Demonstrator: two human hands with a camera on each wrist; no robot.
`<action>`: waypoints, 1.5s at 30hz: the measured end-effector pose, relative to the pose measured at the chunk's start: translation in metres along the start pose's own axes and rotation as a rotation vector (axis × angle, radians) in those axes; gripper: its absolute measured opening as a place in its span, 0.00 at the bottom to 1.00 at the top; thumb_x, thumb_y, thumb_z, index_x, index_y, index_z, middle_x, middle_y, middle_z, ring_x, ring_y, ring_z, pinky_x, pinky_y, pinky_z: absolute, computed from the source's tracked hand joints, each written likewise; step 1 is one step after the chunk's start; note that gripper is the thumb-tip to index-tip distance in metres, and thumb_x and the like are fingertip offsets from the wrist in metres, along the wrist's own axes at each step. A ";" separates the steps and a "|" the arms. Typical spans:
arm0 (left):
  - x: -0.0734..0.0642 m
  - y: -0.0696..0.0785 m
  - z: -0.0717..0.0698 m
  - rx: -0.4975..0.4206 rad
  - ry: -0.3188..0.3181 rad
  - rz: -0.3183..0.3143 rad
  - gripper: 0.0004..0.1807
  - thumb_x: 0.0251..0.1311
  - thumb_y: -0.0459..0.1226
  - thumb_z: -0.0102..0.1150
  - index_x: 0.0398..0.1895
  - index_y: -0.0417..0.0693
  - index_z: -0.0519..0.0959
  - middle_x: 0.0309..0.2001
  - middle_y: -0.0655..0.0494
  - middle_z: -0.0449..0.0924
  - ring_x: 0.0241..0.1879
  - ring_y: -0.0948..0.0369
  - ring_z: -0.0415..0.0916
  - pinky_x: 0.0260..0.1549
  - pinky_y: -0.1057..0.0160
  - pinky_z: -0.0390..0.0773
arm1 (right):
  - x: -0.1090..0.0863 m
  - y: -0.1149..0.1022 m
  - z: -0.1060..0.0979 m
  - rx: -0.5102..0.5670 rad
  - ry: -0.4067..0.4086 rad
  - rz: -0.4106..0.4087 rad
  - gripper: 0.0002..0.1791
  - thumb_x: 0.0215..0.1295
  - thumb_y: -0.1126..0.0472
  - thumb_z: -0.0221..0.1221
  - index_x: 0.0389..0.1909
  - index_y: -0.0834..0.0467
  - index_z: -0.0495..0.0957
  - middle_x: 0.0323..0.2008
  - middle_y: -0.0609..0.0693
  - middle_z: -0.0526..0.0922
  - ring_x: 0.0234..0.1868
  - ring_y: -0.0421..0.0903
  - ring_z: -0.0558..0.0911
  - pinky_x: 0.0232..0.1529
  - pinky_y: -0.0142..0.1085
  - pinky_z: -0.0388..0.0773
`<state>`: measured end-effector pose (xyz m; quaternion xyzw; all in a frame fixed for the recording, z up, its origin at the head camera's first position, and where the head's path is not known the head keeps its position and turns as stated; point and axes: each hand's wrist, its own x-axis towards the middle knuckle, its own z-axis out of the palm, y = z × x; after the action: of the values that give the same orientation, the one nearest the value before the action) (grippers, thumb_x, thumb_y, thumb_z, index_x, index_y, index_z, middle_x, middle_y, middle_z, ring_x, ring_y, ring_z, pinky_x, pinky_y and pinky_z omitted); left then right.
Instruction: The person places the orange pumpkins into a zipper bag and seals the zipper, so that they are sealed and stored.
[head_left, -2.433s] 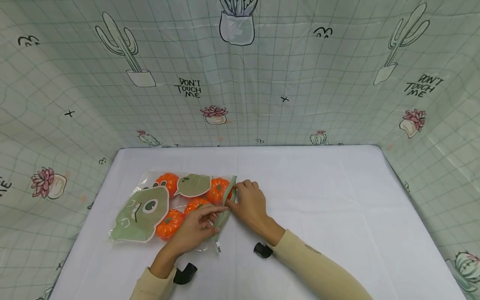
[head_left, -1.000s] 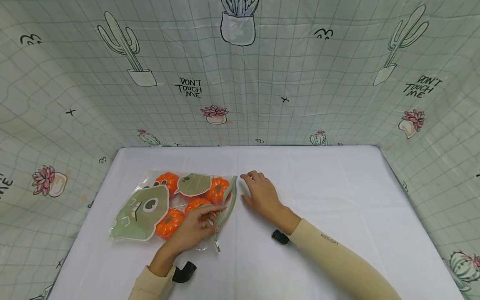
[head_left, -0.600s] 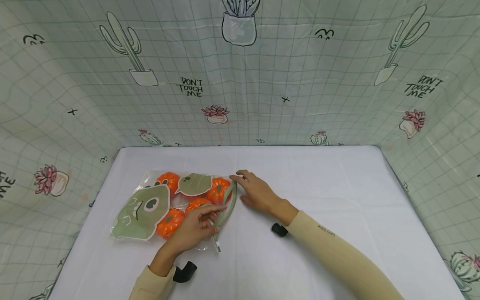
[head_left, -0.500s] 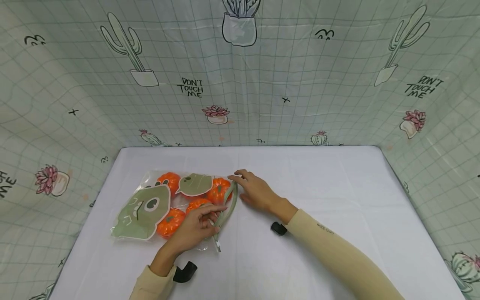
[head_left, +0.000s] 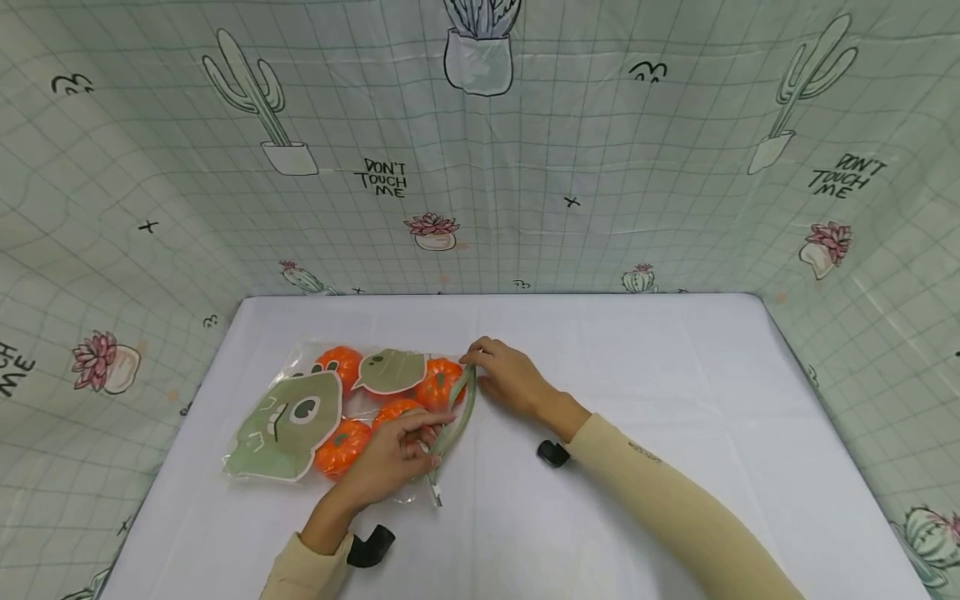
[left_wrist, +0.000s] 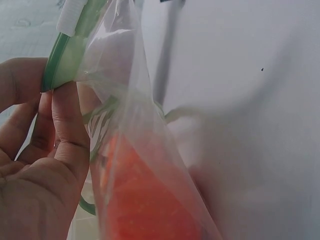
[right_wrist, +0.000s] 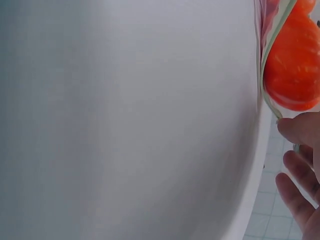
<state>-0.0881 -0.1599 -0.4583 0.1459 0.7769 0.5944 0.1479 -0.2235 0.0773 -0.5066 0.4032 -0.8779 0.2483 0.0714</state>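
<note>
A clear zipper bag [head_left: 285, 437] with green cartoon prints lies on the left half of the table. Several orange toy pumpkins [head_left: 342, 448] show inside it. My left hand [head_left: 390, 454] pinches the near part of its green zip edge [left_wrist: 60, 60] between thumb and finger, close to a white slider [left_wrist: 72, 16]. At the far end of that edge, my right hand [head_left: 513, 379] pinches the bag's corner. In the right wrist view, the thumb [right_wrist: 300, 127] is on the strip's end, and the other fingers are spread below. The bag's mouth gapes between the hands.
A white cloth covers the table [head_left: 637, 375]. Behind and beside it hangs a cactus-print curtain [head_left: 517, 150]. Black wrist devices [head_left: 371, 547] sit at both cuffs.
My right hand let go of the middle of the zip edge, drew back to the right, then came to the far corner and took hold there. The left hand kept its place.
</note>
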 end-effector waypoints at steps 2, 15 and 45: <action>0.000 0.000 0.000 -0.001 0.002 -0.002 0.27 0.61 0.21 0.65 0.66 0.30 0.78 0.46 0.47 0.75 0.43 0.59 0.74 0.35 0.74 0.74 | 0.002 0.001 0.001 0.006 0.013 0.004 0.18 0.64 0.75 0.68 0.53 0.59 0.84 0.55 0.53 0.82 0.57 0.52 0.83 0.58 0.45 0.83; -0.003 -0.001 0.001 0.004 0.010 -0.010 0.27 0.60 0.21 0.66 0.65 0.30 0.78 0.45 0.48 0.76 0.44 0.58 0.74 0.35 0.74 0.75 | 0.010 0.010 0.003 -0.021 0.074 0.019 0.12 0.61 0.74 0.71 0.41 0.57 0.86 0.44 0.50 0.85 0.50 0.50 0.86 0.52 0.42 0.85; -0.048 0.005 0.036 1.220 0.107 0.278 0.38 0.43 0.51 0.88 0.56 0.48 0.79 0.51 0.54 0.79 0.54 0.53 0.77 0.57 0.52 0.79 | 0.020 0.013 0.002 -0.002 0.096 0.133 0.03 0.65 0.69 0.71 0.36 0.59 0.88 0.39 0.51 0.87 0.45 0.51 0.85 0.49 0.45 0.85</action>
<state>-0.0292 -0.1462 -0.4599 0.2735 0.9564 0.0642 -0.0799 -0.2460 0.0702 -0.5065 0.3315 -0.8985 0.2708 0.0972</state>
